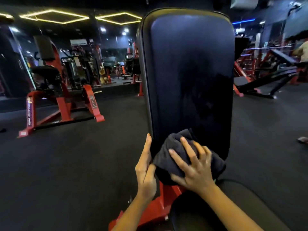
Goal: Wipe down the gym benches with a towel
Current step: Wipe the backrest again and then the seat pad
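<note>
A tall black padded bench backrest (186,72) stands upright in front of me, its surface shiny. A dark towel (173,154) is bunched against the backrest's lower end. My right hand (193,165) presses on the towel with its fingers spread and straight. My left hand (145,167) lies flat along the backrest's left edge, fingers straight, thumb touching the towel's edge. The bench's black seat pad (233,205) shows at the bottom right, under my right forearm. The bench's red frame (160,207) sits below the backrest.
A red and black gym machine (56,97) stands on the dark floor to the left. More red machines and an inclined bench (266,77) stand at the right, with a person (301,52) at the far right edge. Dark rubber floor (75,164) surrounds the bench.
</note>
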A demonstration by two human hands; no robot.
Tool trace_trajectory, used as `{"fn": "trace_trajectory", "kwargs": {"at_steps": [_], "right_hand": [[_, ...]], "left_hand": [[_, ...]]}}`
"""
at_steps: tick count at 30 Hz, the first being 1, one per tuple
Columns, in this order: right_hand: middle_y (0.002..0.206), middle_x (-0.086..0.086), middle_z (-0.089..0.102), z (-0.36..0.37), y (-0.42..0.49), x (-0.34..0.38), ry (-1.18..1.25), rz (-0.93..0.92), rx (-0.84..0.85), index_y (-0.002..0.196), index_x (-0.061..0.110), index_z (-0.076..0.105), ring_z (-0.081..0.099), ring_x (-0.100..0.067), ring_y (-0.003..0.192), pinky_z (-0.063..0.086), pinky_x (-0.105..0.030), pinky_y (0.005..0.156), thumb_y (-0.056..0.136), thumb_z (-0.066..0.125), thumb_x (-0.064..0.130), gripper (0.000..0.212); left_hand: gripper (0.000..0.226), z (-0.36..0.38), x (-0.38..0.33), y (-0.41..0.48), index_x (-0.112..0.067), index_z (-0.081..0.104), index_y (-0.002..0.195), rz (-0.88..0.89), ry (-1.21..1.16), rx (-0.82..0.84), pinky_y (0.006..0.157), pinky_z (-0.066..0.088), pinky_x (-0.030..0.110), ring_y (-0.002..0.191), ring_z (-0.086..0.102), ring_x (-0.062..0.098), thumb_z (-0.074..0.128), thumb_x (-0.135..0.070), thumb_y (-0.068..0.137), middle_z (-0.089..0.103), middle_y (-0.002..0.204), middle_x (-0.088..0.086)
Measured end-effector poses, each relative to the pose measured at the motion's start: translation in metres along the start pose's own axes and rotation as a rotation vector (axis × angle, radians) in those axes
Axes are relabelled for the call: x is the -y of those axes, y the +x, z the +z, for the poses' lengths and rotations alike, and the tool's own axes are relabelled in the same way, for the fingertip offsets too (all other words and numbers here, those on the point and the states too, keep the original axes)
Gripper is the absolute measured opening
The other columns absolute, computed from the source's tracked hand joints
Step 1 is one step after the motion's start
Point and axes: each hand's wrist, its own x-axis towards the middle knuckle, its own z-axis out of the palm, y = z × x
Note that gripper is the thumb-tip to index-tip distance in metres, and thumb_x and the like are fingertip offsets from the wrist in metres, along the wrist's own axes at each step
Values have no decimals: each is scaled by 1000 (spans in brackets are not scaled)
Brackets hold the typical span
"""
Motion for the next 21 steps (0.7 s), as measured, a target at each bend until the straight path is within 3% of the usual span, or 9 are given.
{"fn": "trace_trajectory", "kwargs": {"at_steps": [2, 5, 7, 8, 13, 16, 18, 21], "right_hand": [[151, -7, 27, -1, 8, -12, -25, -11, -12, 142, 34, 33, 45, -36, 112, 45, -54, 84, 94, 39, 58, 55], [148, -9, 33, -6, 62, -13, 21, 433, -134, 143, 31, 34, 46, -39, 112, 41, -52, 87, 95, 41, 54, 54], [147, -10, 34, -6, 83, -7, 48, 543, -164, 142, 28, 35, 47, -40, 114, 39, -52, 89, 95, 42, 54, 55], [147, -10, 33, -5, 79, -5, 33, 438, -148, 143, 29, 35, 47, -40, 115, 38, -52, 91, 94, 43, 54, 55], [151, -5, 30, 6, -11, -32, -37, -506, 75, 141, 38, 37, 44, -34, 117, 35, -52, 93, 95, 31, 60, 52], [150, -5, 31, 4, -18, -66, -70, -692, 134, 141, 38, 36, 46, -32, 113, 37, -50, 90, 97, 25, 59, 50], [148, -7, 33, 0, 4, -72, -61, -506, 67, 141, 38, 36, 46, -34, 111, 40, -50, 89, 97, 28, 58, 49], [146, -10, 32, -1, 40, -53, -2, 114, -114, 141, 35, 36, 45, -37, 112, 39, -51, 92, 94, 46, 52, 51]], "left_hand": [[58, -5, 3, -11, -23, 39, 143, -18, -32, 37, 112, 31, 31, 140, 31, 19, 47, -19, 86, 38, 148, -7], [61, -7, 0, -8, -10, 35, 142, -47, -30, 68, 113, 27, 31, 141, 28, 21, 50, -41, 92, 36, 150, -5], [73, -5, -3, -10, -7, 29, 142, -56, 5, 85, 115, 24, 33, 143, 24, 22, 43, -58, 92, 32, 152, -3], [78, -4, -3, -10, -8, 28, 144, -61, 8, 95, 116, 22, 35, 143, 22, 22, 40, -63, 90, 29, 154, 0], [85, -4, 1, -14, -18, 23, 148, -70, -36, 122, 115, 15, 57, 145, 16, 29, 37, -72, 85, 20, 157, 8], [84, -3, 2, -15, -15, 18, 147, -77, 7, 152, 115, 11, 58, 146, 9, 26, 37, -71, 86, 13, 159, 3], [86, 1, 4, -17, -16, 15, 148, -86, 33, 149, 117, 10, 54, 147, 7, 21, 35, -72, 86, 10, 159, -3], [87, 6, 6, -20, -19, 13, 148, -101, 38, 114, 118, 10, 50, 146, 6, 16, 33, -75, 84, 9, 159, -9]]}}
